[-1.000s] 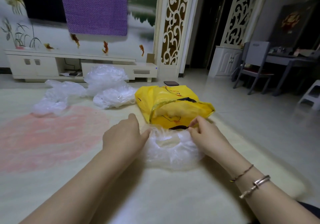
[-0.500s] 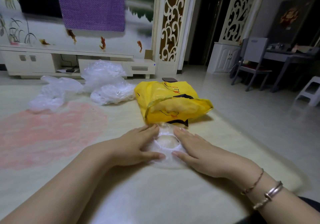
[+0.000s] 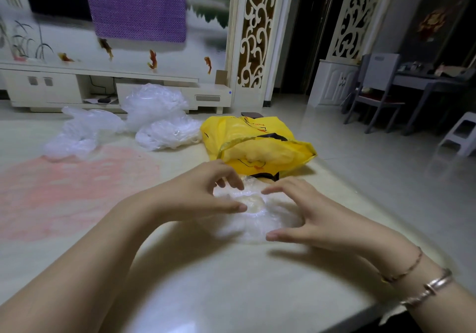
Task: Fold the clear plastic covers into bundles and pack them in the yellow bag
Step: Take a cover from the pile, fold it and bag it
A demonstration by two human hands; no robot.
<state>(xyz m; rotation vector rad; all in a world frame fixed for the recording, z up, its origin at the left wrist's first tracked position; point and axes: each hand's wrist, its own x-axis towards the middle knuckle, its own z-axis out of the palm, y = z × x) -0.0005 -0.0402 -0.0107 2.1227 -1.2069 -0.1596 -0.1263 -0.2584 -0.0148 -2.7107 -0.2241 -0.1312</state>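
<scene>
1. Both bare forearms reach forward from the lower edge of the view and converge toward the middle.
2. The left hand (image 3: 206, 191) is palm-down, wrist slightly raised, fingers loosely curled with their tips pointing down and the thumb stretched out toward the right.
3. The right hand (image 3: 316, 214) sits opposite it, tilted on its outer edge, fingers spread and gently bent, thumb extended low toward the left.
4. The two hands face each other, close but not touching, forming a cupped ring.
5. The right wrist wears a thin chain bracelet (image 3: 404, 270) and a silver bangle (image 3: 427, 290).
</scene>
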